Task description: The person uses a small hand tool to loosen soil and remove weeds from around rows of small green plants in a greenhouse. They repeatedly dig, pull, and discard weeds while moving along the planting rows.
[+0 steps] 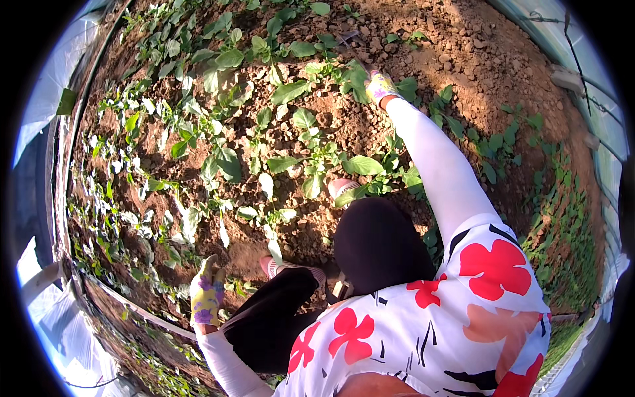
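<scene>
My right hand (382, 88), in a yellow flowered glove, reaches far forward over the soil beside a broad-leaved green plant (356, 79). It grips a thin hand tool, whose greyish blade (349, 36) looks blurred near the soil beyond; the handle is mostly hidden. My left hand (207, 295), gloved in the same pattern, hovers low at the left near small seedlings, its fingers slightly apart and nothing visible in them. Between the hands, leafy young plants (312, 141) stand in rough rows in crumbly brown soil (342, 116).
Black-trousered knees (382, 243) are bent below me, with pink striped shoes (342, 188) among the plants. Plastic sheeting (603, 89) bounds the plot at the right, and more sheeting (64, 64) at the left. A pale strip (144, 307) crosses the lower left. Denser seedlings (558, 213) grow at right.
</scene>
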The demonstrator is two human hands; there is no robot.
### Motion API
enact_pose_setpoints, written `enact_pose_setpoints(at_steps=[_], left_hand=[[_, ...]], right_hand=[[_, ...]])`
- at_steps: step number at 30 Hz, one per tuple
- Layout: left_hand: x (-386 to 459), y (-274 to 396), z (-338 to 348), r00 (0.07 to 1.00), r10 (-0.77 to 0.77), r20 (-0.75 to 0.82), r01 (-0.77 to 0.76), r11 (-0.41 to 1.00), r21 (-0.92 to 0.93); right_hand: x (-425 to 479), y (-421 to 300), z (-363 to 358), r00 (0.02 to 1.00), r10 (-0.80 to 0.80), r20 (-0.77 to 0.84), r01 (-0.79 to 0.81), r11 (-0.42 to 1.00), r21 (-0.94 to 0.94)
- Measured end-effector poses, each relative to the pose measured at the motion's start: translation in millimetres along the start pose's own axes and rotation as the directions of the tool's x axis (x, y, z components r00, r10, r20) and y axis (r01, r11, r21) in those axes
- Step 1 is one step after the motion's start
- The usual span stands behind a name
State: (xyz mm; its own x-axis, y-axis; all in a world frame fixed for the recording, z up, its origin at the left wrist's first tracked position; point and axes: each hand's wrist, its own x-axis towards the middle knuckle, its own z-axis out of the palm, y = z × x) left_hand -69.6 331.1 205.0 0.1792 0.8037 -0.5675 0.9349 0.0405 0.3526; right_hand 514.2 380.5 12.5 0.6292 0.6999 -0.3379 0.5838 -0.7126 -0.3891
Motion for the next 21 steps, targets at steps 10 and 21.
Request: enact_pose_setpoints(at_steps=[10, 21], left_hand=[[1.3, 11.8, -3.4, 1.0, -0.013, 0.013, 0.013, 1.0, 0.009], [-4.7, 20.4, -6.7, 1.0, -0.023, 0.001, 0.023, 1.0, -0.007]], right_hand=[[-24.5, 61.4, 28.3, 0.999, -0.001, -0.041, 0.003, 0.999, 0.048], [-57.1, 41.7, -28.1, 0.987, 0.151, -0.063, -0.15, 0.989, 0.014]])
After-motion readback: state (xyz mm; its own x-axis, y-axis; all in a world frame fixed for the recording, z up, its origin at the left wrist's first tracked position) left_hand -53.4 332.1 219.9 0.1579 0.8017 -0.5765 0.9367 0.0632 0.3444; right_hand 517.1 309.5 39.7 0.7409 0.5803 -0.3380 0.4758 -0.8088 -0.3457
